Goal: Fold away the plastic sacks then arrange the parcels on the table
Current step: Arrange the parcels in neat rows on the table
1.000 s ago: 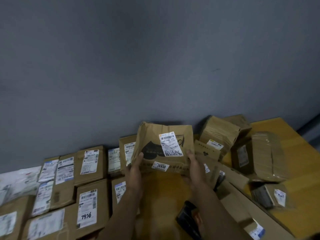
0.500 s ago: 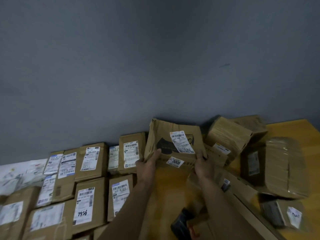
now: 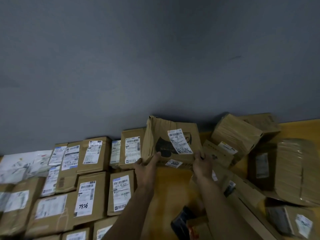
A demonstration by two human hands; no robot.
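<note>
A dented brown cardboard parcel (image 3: 173, 141) with a white label, a dark print and a "3008" sticker stands against the grey wall on the yellow table (image 3: 173, 187). My left hand (image 3: 147, 167) holds its lower left corner, thumb on the front face. My right hand (image 3: 201, 163) grips its lower right corner. To its left, labelled brown parcels (image 3: 93, 153) lie in neat rows, one marked "7436" (image 3: 86, 196).
A loose heap of parcels sits at the right: a tilted box (image 3: 237, 134), a big film-wrapped bundle (image 3: 297, 170) and a long box (image 3: 245, 193). A dark packet (image 3: 180, 220) lies near the front. White plastic mailers (image 3: 22, 165) lie far left.
Both hands have carried the dented parcel away from me and set it back against the wall, at the right end of the rear row.
</note>
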